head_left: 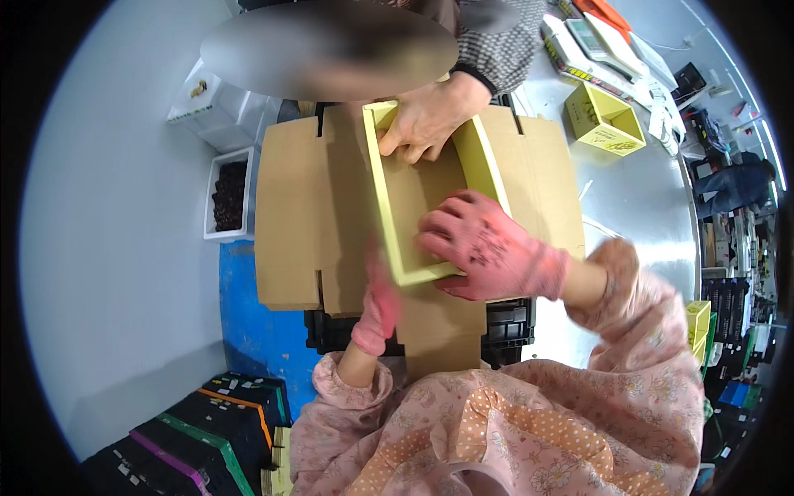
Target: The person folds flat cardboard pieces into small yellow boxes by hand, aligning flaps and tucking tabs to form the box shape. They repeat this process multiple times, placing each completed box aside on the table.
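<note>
A light yellow open box (486, 169) stands over a flattened brown cardboard carton (289, 215). My right hand (484, 244), in a pink glove, grips its near end, with the fingers inside the rim and the thumb outside. Close to the box's near left corner is my left hand (380, 306), also pink-gloved; motion blurs its fingers, so its hold is unclear. Another person's bare hand (434, 116) reaches over the far rim into the box. I cannot tell whether the brown surface within is the box's own bottom.
Dark crates (509, 322) show beneath the cardboard. At the left stands a white bin (246, 211) of dark brown pieces. Another yellow box (604, 120) and a scale (595, 41) rest on the metal table (653, 207) at right. Black crates (182, 438) are stacked lower left.
</note>
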A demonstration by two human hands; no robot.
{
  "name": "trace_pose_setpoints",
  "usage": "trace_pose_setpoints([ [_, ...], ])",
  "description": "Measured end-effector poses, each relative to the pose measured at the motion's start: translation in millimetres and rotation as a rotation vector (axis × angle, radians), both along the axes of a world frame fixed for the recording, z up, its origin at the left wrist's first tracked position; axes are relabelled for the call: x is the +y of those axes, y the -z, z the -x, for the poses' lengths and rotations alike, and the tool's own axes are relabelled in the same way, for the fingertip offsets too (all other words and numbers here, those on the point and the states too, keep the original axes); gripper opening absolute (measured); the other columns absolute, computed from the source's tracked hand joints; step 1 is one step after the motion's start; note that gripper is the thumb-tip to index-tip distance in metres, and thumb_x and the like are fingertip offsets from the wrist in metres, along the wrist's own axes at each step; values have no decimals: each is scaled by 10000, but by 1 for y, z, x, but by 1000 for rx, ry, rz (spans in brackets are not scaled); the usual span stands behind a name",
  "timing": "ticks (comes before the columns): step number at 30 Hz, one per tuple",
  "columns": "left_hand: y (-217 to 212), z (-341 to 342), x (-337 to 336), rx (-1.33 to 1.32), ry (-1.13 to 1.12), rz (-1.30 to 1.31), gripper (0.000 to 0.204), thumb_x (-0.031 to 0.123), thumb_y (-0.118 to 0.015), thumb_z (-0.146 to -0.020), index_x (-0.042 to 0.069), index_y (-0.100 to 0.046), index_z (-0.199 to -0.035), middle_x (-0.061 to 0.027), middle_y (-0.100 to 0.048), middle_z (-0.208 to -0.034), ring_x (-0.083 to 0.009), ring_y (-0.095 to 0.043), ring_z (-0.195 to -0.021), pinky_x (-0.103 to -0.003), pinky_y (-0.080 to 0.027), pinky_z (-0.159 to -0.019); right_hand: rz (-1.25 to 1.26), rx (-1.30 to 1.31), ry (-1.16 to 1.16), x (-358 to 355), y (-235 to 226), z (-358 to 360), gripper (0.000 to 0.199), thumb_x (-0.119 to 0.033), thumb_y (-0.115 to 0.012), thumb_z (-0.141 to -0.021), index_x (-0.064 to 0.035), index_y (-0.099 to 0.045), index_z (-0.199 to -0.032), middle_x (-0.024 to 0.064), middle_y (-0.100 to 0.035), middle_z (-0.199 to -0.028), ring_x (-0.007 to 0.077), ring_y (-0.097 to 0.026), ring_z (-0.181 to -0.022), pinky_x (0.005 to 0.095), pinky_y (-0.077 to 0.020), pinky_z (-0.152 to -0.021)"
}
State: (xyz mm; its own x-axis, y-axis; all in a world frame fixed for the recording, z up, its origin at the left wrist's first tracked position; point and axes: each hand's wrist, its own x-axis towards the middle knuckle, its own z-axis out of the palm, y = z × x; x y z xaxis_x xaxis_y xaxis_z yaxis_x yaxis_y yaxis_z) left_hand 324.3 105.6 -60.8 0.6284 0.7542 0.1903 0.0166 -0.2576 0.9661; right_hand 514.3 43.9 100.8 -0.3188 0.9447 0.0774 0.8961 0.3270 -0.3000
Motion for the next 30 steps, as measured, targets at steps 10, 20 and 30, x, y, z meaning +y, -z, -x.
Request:
trace_pose_setpoints([
  [10, -32, 81, 47, 494, -597, -651, 726, 326, -687, -860, 37, -357, -1438, -240, -350, -1440, -430, -351, -1314, -497, -297, -1094, -146, 503, 1389, -210, 111, -84, 685, -300, -642, -908, 38, -331, -1416, 232, -419, -1380, 361, -444, -1283, 411, -386, -1059],
  [20, -50, 112, 128, 1091, -447, -36, 936, 745, -556, -768, -11, -493, -1316, -243, -552, -1313, -375, -510, -1242, -417, -415, -1014, 200, 500, 1401, -195, 111, -97, 756, -481, -599, -887, 105, -383, -1313, 306, -508, -1260, 405, -510, -1203, 418, -421, -1015],
  [30, -82, 112, 117, 1145, -548, -551, 692, 616, -652, -774, -7, -588, -1068, -207, -546, -1139, -398, -579, -1019, -459, -488, -879, 115, 368, 1509, -190, 59, -96, 578, -315, -723, -790, 28, -481, -1187, 205, -637, -1124, 336, -617, -1066, 389, -455, -941],
])
